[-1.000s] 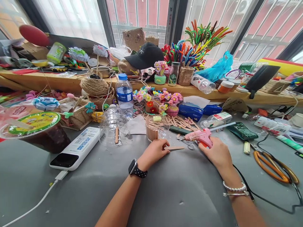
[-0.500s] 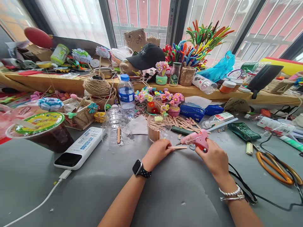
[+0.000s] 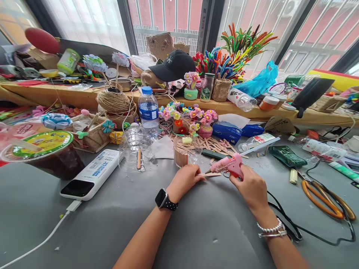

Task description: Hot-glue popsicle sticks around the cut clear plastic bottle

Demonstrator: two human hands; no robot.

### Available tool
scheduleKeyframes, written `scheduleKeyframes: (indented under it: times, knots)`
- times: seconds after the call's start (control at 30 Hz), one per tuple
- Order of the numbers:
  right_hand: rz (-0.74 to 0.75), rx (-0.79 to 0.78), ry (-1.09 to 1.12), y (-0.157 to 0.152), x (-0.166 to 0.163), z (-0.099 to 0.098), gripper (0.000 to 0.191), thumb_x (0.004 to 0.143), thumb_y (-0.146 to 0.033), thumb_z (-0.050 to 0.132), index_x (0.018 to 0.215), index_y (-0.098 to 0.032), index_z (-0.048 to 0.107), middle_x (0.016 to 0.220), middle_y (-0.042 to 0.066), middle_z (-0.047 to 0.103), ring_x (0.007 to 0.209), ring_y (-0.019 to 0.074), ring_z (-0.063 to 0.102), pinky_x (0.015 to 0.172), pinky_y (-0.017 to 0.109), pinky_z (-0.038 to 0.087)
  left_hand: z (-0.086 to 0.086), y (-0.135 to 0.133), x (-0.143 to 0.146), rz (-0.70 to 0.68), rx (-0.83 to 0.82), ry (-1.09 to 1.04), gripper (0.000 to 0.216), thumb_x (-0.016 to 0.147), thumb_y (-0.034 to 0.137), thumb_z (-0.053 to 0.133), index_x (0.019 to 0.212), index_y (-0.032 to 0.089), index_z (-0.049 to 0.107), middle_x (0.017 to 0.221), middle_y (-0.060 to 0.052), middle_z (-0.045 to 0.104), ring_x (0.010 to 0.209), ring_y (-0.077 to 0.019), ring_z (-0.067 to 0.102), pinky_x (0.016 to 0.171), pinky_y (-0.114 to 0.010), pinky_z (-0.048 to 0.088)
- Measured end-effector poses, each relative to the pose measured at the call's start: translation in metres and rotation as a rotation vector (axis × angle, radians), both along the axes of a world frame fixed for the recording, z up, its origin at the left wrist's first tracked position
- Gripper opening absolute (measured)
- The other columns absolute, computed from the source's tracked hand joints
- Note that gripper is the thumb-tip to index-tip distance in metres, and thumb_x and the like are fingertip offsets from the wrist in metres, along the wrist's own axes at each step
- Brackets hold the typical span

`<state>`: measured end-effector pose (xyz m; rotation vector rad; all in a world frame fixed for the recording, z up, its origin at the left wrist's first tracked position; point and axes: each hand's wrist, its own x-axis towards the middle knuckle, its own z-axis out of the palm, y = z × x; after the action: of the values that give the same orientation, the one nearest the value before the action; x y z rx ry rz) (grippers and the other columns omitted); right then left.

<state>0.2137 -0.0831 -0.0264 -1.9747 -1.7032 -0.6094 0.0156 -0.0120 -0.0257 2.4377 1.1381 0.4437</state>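
Note:
My left hand (image 3: 185, 181), with a black smartwatch on the wrist, pinches one end of a flat wooden craft stick (image 3: 212, 174) lying on the grey table (image 3: 112, 224). My right hand (image 3: 249, 188) grips a pink hot glue gun (image 3: 230, 164), its nozzle pointing left and down at the stick's middle. A glue rod sticks out of the gun's back toward the upper right. Just behind the stick stands a small cup walled with upright wooden sticks (image 3: 181, 157).
A cut clear plastic bottle (image 3: 134, 149) with a stick on it, a water bottle (image 3: 148, 110), a white power bank (image 3: 91, 175), loose craft sticks (image 3: 215, 145), orange-handled scissors (image 3: 322, 196), the gun's black cord, twine and paper flowers crowd the table.
My right hand has brought the glue gun left and down, from beside the stick to its nozzle over the stick. My left hand has kept its hold on the stick's end.

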Motion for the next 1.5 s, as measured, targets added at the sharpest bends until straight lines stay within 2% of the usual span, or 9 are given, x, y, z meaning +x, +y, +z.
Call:
scheduleKeyframes:
  times: [0.2,0.83,1.5]
  knots:
    - [0.033,0.052,-0.058,-0.001,0.0013,0.001,0.014,0.07,-0.029,0.047,0.073,-0.016,0.052,0.06,0.001,0.054,0.054,0.0132,0.05,0.048,0.023,0.03,0.0008,-0.0005,0.0003,-0.007,0.005,0.006,0.021,0.072,0.037,0.055,0.072,0.016,0.054,0.069,-0.002,0.058,0.064,-0.0136,0.052,0.055,-0.021,0.032]
    - [0.07,0.067,-0.084,-0.0012,0.0015,0.0013,0.013,0.072,-0.027,0.046,0.074,-0.016,0.052,0.058,0.0,0.053,0.054,0.0128,0.048,0.047,0.023,0.028,0.0038,-0.0016,0.0004,-0.003,-0.01,0.011,0.022,0.073,0.038,0.053,0.072,0.016,0.053,0.07,-0.002,0.059,0.064,-0.0133,0.052,0.055,-0.021,0.033]
    - [0.058,0.035,-0.101,-0.0016,0.005,0.0041,0.015,0.073,-0.028,0.044,0.076,-0.016,0.053,0.058,0.001,0.053,0.052,0.013,0.048,0.048,0.023,0.028,0.0008,-0.0006,-0.0008,-0.01,0.005,0.021,0.023,0.074,0.04,0.051,0.072,0.017,0.053,0.069,-0.001,0.058,0.063,-0.0134,0.051,0.054,-0.021,0.032]
